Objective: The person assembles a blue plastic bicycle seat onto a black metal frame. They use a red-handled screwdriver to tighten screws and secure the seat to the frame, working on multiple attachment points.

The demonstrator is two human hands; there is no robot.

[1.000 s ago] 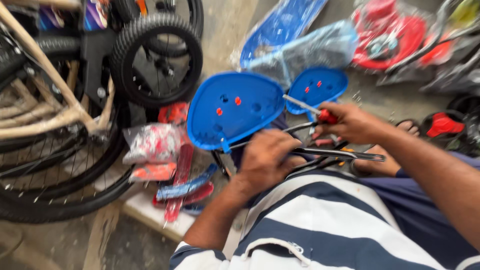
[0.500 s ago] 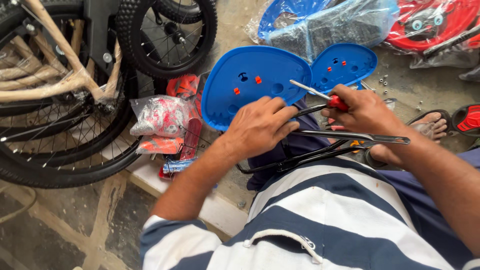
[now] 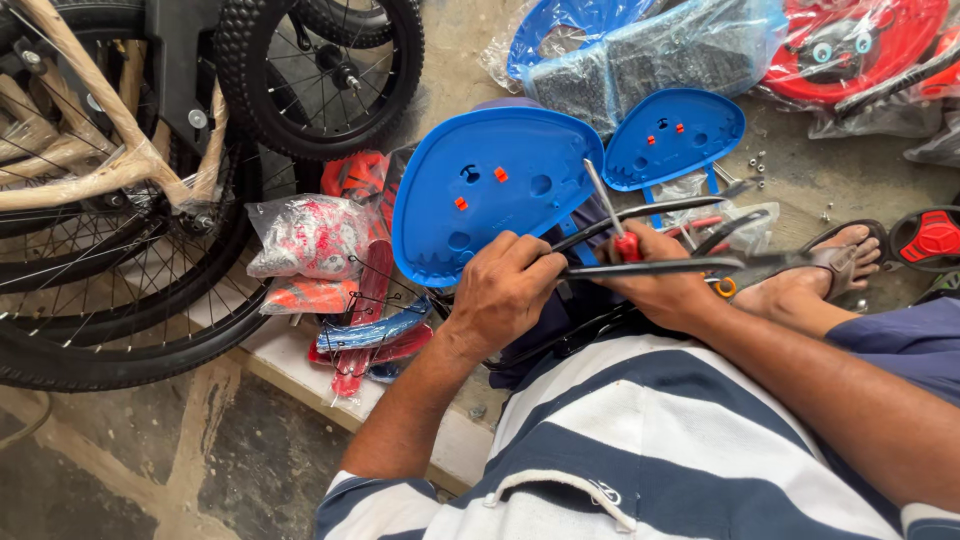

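Note:
My left hand (image 3: 503,288) grips the near end of a black metal bracket made of thin rods (image 3: 650,266), right beside a large blue plastic seat plate (image 3: 490,190) that leans on my lap. My right hand (image 3: 660,285) holds a red-handled screwdriver (image 3: 612,215), its shaft pointing up toward the plate's edge, and also rests on the black rods. A second, smaller blue plate (image 3: 675,138) lies just beyond, on the ground.
Small bicycle wheels (image 3: 320,75) and paper-wrapped frames (image 3: 110,170) crowd the left. Bagged red and blue parts (image 3: 310,240) lie by a white step. Wrapped blue and red pieces (image 3: 690,45) sit at the top. My sandalled foot (image 3: 835,262) is at right, with loose screws nearby.
My left hand has slid down from the blue plate onto the black rods. The screwdriver has tipped more upright. The view has shifted slightly toward the left.

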